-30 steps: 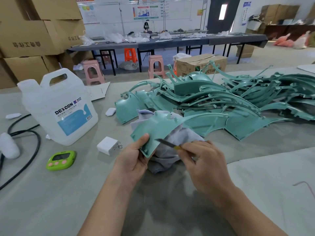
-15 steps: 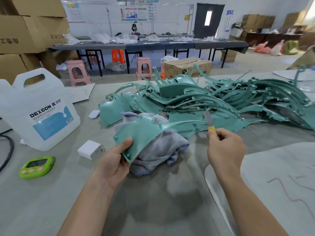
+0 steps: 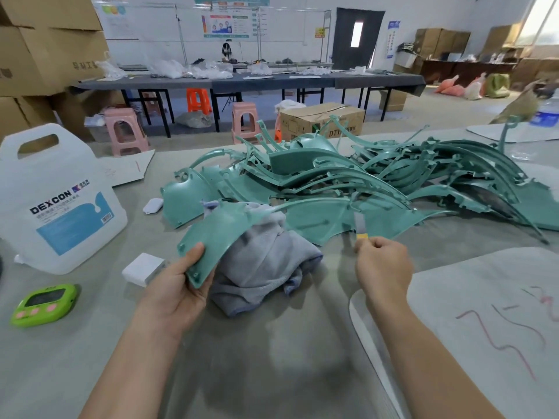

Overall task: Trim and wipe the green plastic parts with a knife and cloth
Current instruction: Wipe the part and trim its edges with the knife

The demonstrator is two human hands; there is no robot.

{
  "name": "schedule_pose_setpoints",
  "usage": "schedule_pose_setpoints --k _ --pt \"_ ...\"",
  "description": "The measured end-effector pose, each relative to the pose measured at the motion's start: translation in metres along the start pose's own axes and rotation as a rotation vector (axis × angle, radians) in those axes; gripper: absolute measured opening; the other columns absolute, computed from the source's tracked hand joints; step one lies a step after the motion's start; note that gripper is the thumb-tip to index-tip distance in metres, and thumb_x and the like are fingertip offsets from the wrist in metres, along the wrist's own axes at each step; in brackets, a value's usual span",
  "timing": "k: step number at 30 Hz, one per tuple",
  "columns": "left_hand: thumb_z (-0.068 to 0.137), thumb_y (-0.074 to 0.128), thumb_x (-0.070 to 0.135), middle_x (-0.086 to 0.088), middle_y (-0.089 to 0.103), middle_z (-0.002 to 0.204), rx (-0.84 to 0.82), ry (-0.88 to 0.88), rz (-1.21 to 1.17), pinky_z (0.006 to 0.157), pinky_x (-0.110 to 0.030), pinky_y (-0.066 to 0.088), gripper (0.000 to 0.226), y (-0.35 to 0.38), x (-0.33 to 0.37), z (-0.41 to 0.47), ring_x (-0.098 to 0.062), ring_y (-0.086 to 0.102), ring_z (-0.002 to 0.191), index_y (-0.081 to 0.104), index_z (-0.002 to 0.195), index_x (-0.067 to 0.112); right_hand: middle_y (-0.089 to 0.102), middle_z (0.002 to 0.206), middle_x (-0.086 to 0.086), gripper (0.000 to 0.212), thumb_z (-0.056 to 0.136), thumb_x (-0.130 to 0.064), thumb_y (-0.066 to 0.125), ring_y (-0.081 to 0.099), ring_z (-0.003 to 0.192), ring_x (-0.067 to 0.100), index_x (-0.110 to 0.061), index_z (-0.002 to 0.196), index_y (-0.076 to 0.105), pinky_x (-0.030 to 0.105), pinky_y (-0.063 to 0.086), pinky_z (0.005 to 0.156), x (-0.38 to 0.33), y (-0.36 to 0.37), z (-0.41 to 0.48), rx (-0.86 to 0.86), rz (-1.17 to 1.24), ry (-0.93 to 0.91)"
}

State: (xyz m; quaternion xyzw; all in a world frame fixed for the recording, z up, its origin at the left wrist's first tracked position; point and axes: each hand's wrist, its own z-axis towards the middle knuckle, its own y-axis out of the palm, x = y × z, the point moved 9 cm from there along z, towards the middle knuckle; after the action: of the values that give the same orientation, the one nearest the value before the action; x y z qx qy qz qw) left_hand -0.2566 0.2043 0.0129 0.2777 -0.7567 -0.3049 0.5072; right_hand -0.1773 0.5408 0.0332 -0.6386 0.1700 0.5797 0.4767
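My left hand (image 3: 178, 285) grips the near corner of a curved green plastic part (image 3: 220, 234), thumb on top. A crumpled grey cloth (image 3: 266, 267) lies under that part on the table. My right hand (image 3: 382, 264) pinches a small knife (image 3: 360, 226) with a yellow band, blade pointing up, a hand's width right of the held part. Behind both hands spreads a big tangled pile of green plastic parts (image 3: 363, 182).
A white DEXCON jug (image 3: 57, 204) stands at the left. Near it lie a white charger block (image 3: 143, 269), a green timer (image 3: 45, 303) and a small white case (image 3: 152, 205). A pale sheet (image 3: 484, 313) with pink scribbles covers the table's right front.
My right hand has drawn the knife away from the held part's edge, out to the right, and turned the blade upward. My left hand keeps hold of the part.
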Motion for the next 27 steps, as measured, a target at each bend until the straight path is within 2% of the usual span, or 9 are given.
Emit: schedule_pose_setpoints --k 3,6,9,11,14,17,20,24,27 --pt "0.074 0.066 0.007 -0.008 0.079 0.089 0.002 0.022 0.007 0.061 -0.021 0.061 0.031 -0.003 0.005 0.002 -0.014 0.076 0.072 0.068 0.105 0.004 0.034 0.056 -0.001 0.033 0.088 -0.024 0.062 0.032 0.058 0.019 -0.003 0.066 0.047 0.036 0.028 0.056 -0.008 -0.007 -0.004 0.041 0.171 -0.077" --pt "0.072 0.068 0.007 -0.008 0.079 0.09 0.02 0.021 0.033 0.059 -0.022 0.061 0.036 -0.006 0.004 0.003 -0.015 0.076 0.072 0.068 0.107 0.005 0.035 0.056 -0.002 0.032 0.09 -0.026 0.061 0.03 0.056 0.01 -0.008 0.068 0.048 0.03 0.026 0.051 -0.047 0.005 -0.038 -0.113 0.359 -0.339" --pt "0.072 0.069 0.006 -0.009 0.079 0.091 0.015 0.006 0.038 0.056 -0.023 0.06 0.028 -0.005 0.001 0.001 -0.016 0.077 0.071 0.073 0.099 0.004 0.04 0.057 -0.002 0.034 0.092 -0.026 0.061 0.032 0.054 0.009 -0.015 0.064 0.045 0.024 0.025 0.05 -0.069 0.027 -0.07 -0.227 0.176 -0.567" --pt "0.073 0.068 0.005 -0.01 0.079 0.095 -0.006 -0.004 0.024 0.056 -0.024 0.06 0.022 -0.002 0.001 -0.001 -0.017 0.077 0.074 0.079 0.092 0.003 0.039 0.055 -0.002 0.038 0.092 -0.022 0.061 0.032 0.055 0.013 -0.012 0.062 0.041 0.028 0.029 0.052 -0.061 0.025 -0.061 -0.146 0.123 -0.485" --pt "0.083 0.064 0.003 -0.009 0.079 0.094 0.016 0.019 0.034 0.056 -0.023 0.06 0.023 -0.003 0.003 -0.001 -0.016 0.077 0.073 0.073 0.104 0.004 0.03 0.055 0.001 0.039 0.091 -0.02 0.06 0.027 0.056 0.018 -0.008 0.063 0.034 0.041 0.029 0.055 -0.042 0.004 -0.041 0.019 0.122 -0.295" --pt "0.092 0.06 0.002 -0.009 0.079 0.092 0.034 0.011 0.053 0.056 -0.024 0.06 0.021 -0.002 0.0 0.0 -0.016 0.076 0.071 0.068 0.112 0.003 0.037 0.056 0.004 0.038 0.093 -0.026 0.056 0.033 0.056 0.019 -0.011 0.064 0.038 0.029 0.029 0.054 -0.058 0.004 -0.059 -0.003 0.1 -0.492" --pt "0.079 0.066 0.004 -0.011 0.079 0.093 0.028 -0.009 0.055 0.054 -0.024 0.059 0.031 0.001 -0.005 -0.003 -0.017 0.076 0.072 0.068 0.109 0.001 0.041 0.054 0.0 0.033 0.095 -0.028 0.056 0.038 0.061 0.023 -0.013 0.067 0.048 0.025 0.03 0.053 -0.076 0.017 -0.086 -0.04 0.036 -0.669" --pt "0.071 0.068 0.005 -0.012 0.078 0.094 0.028 -0.002 0.052 0.055 -0.024 0.059 0.037 0.003 -0.004 -0.005 -0.017 0.076 0.072 0.069 0.107 0.001 0.035 0.054 -0.008 0.034 0.093 -0.017 0.066 0.031 0.053 0.018 -0.017 0.067 0.043 0.027 0.02 0.055 -0.093 0.027 -0.107 -0.049 -0.048 -0.834" --pt "0.079 0.068 0.004 -0.011 0.078 0.093 0.041 0.006 0.051 0.057 -0.023 0.06 0.031 0.002 -0.007 -0.005 -0.016 0.076 0.071 0.068 0.109 0.001 0.043 0.053 -0.003 0.034 0.086 -0.014 0.071 0.035 0.053 0.019 -0.017 0.063 0.046 0.028 0.033 0.061 -0.104 0.031 -0.138 -0.031 -0.089 -1.073"
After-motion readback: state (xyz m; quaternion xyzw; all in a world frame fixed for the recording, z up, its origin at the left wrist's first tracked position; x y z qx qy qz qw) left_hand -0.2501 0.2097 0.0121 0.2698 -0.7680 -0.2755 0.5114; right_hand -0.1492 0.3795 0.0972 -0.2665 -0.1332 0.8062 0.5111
